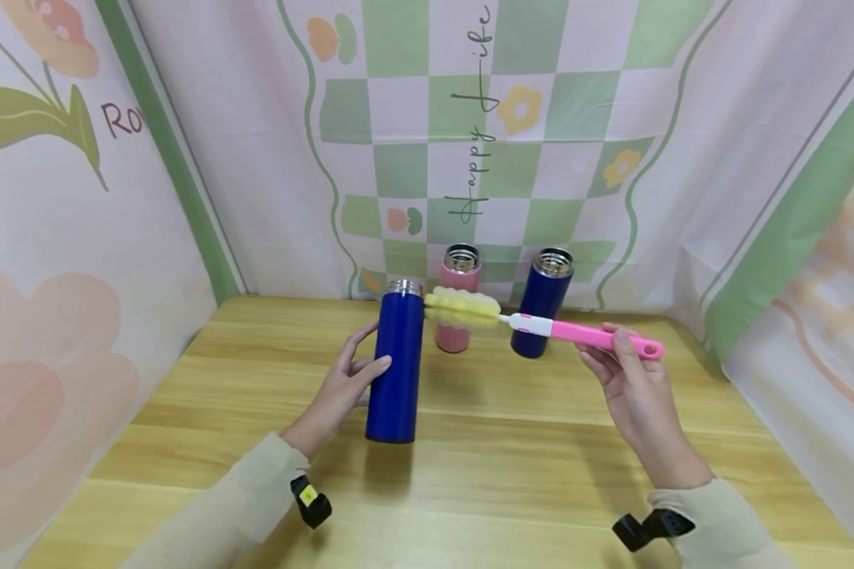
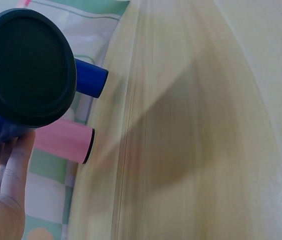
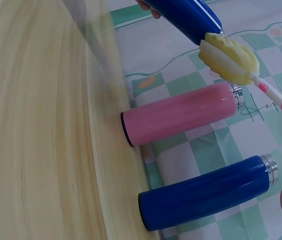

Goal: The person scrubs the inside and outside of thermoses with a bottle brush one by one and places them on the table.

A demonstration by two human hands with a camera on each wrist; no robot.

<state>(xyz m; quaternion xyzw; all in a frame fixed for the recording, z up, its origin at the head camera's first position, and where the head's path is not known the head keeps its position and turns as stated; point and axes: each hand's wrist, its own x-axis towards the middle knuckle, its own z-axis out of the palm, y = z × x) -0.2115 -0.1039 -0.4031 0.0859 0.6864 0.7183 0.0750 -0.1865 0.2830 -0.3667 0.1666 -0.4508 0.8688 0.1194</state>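
Observation:
My left hand [image 1: 341,383] grips a blue thermos bottle [image 1: 397,367] round its body and holds it nearly upright above the table. Its dark round base [image 2: 28,67] faces the camera in the left wrist view. In my right hand [image 1: 636,387] is a bottle brush [image 1: 591,333], pinched by its pink handle and held level. The brush's yellow and white sponge head [image 1: 464,307] points left, its tip right at the blue bottle's upper side, just below the steel neck. In the right wrist view the sponge [image 3: 229,58] overlaps that bottle's top end.
A pink thermos bottle [image 1: 454,336] and a second blue thermos bottle [image 1: 538,308], both uncapped, stand at the back of the wooden table [image 1: 498,474]. Behind them hangs a checked curtain [image 1: 462,111] with printed writing; more patterned cloth encloses both sides.

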